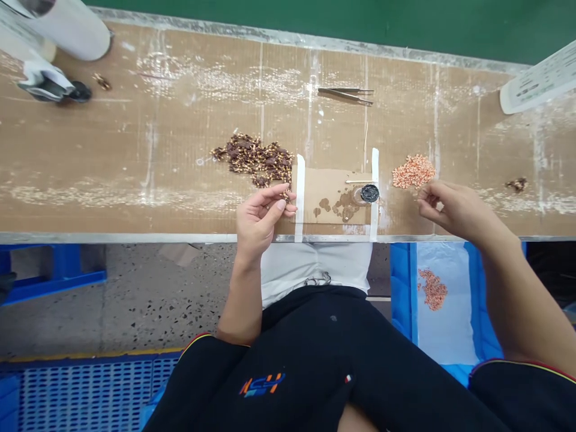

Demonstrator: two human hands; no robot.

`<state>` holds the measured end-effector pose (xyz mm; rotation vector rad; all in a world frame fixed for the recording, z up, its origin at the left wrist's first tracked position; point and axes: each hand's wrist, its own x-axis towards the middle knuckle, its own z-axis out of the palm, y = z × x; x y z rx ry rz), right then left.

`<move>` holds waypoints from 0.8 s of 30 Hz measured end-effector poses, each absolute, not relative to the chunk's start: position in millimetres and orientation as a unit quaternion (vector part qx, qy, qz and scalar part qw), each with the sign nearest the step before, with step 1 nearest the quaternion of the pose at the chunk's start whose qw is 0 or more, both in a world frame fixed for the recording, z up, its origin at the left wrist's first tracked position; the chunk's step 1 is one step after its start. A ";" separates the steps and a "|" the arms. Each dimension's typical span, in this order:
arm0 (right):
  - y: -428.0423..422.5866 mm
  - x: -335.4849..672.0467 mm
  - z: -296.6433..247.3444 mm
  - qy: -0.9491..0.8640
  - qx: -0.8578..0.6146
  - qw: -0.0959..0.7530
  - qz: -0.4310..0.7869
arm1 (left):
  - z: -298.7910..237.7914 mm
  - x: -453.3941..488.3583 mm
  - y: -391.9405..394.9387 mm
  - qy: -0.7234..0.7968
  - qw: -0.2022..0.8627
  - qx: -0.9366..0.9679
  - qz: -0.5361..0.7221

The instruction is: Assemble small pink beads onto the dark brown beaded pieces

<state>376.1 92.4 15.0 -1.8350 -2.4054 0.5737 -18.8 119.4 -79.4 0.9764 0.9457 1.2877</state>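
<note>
My left hand is closed lightly at the lower right edge of a pile of small dark-brown and gold parts. Its fingertips pinch one small brown-and-gold part. My right hand is at the lower right of a heap of tiny orange-and-white pieces, thumb and forefinger drawn together; anything between them is too small to make out. Between my hands lies a stained cardboard piece, taped down at both sides. A small jar with black contents stands at its right, beside a thin white stick.
Metal tweezers lie farther back. White containers stand at the far left, near a crumpled wrap; another white container is at right. Below the table's front edge, a blue bin holds more orange pieces on a white sheet.
</note>
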 end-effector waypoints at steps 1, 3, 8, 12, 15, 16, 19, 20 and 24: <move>95.1 369.5 20.2 -0.784 -0.591 0.034 0.187 | -79.0 -18.5 119.6 0.410 0.590 0.419 0.556; 101.1 353.7 30.6 -0.793 -0.579 0.036 0.184 | -77.4 -17.7 119.4 0.416 0.585 0.416 0.558; 117.2 312.4 48.1 -0.826 -0.538 -0.016 0.165 | -73.2 -16.8 117.9 0.413 0.595 0.406 0.557; 126.3 295.1 49.0 -0.851 -0.506 -0.067 0.125 | -72.1 -16.7 117.0 0.407 0.607 0.393 0.558; 129.1 289.1 47.1 -0.858 -0.494 -0.099 0.096 | -72.3 -16.4 116.4 0.406 0.616 0.388 0.552; 129.5 287.4 46.7 -0.859 -0.492 -0.109 0.087 | -72.3 -16.3 116.2 0.405 0.619 0.387 0.551; 129.3 283.0 46.2 -0.859 -0.490 -0.129 0.071 | -71.8 -16.0 115.6 0.396 0.625 0.385 0.551; 128.9 282.1 46.0 -0.860 -0.489 -0.129 0.066 | -71.4 -15.9 115.5 0.390 0.627 0.385 0.554; 127.3 281.7 43.5 -0.864 -0.487 -0.118 0.041 | -69.1 -15.7 114.8 0.375 0.633 0.389 0.554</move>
